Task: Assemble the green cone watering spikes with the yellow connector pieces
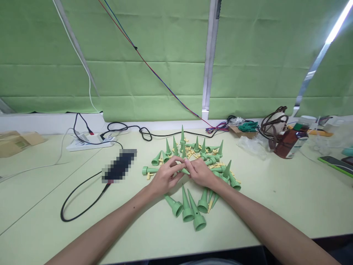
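In the middle of the table my left hand (167,176) and my right hand (202,172) meet, fingers bent and closed. Between them is a green plastic watering spike (185,171), its pointed end showing below the fingertips. Its wide end is hidden by my left fingers; any small part at the right fingertips is also hidden. Around the hands lie more green spikes, some standing point up, such as the tall spike (182,135) behind. Small yellow valves (190,151) are scattered among them. Several spikes lie nearer to me, including a spike with a round socket (199,221).
To the left are a pixelated dark device (119,166) with a black cable, a white power strip (91,142) and cardboard (16,142). At right stand a brown bottle (292,141) and a crumpled plastic bag (252,146). A phone (336,163) lies far right.
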Motion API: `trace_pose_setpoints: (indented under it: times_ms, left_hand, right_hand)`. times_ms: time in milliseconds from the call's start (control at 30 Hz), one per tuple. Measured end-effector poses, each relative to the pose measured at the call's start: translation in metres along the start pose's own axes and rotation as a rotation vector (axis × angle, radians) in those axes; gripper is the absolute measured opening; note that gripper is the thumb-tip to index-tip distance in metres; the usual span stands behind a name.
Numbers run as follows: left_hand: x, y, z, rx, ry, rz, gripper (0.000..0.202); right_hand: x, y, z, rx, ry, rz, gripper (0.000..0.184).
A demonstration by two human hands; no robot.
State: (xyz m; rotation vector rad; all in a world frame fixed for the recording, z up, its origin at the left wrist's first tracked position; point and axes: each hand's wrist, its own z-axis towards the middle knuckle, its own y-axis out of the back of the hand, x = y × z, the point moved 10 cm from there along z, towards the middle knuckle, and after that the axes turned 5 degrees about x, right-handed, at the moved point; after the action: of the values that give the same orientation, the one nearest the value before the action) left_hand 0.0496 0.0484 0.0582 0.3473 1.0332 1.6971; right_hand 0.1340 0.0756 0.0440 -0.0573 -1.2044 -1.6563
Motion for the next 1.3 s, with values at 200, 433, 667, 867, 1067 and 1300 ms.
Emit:
trace_pose_setpoints:
  times_ms: [200,433,667,867,1067,1300]
  left_hand:
    - [0.002,-0.003,0.002,0.024,0.06,0.032,0.021]
    - [0.007,-0.004,0.003,0.04,0.123,0.058,0.024]
    - [0.015,0.003,0.003,-0.035,0.204,0.07,0.036]
    - [0.035,0.006,0.0,-0.079,0.376,0.019,0.03]
    - [0.05,-0.013,-0.005,0.012,0.524,-0.385,0.051]
    - [0.048,-0.031,-0.008,0.09,0.579,-0.661,0.043]
  right_hand:
    - [0.0,0.006,0.0,-0.038,-0.008,-0.004,0.053]
    - [-0.003,0.009,-0.001,-0.07,-0.031,0.039,0.056]
    - [-0.004,0.016,-0.001,-0.14,-0.039,0.037,0.056]
    - [-0.007,0.02,-0.003,-0.18,-0.041,0.033,0.049]
    - [-0.005,0.019,-0.002,-0.159,-0.015,0.062,0.047]
    - [-0.003,0.016,-0.001,-0.116,-0.008,0.167,0.043]
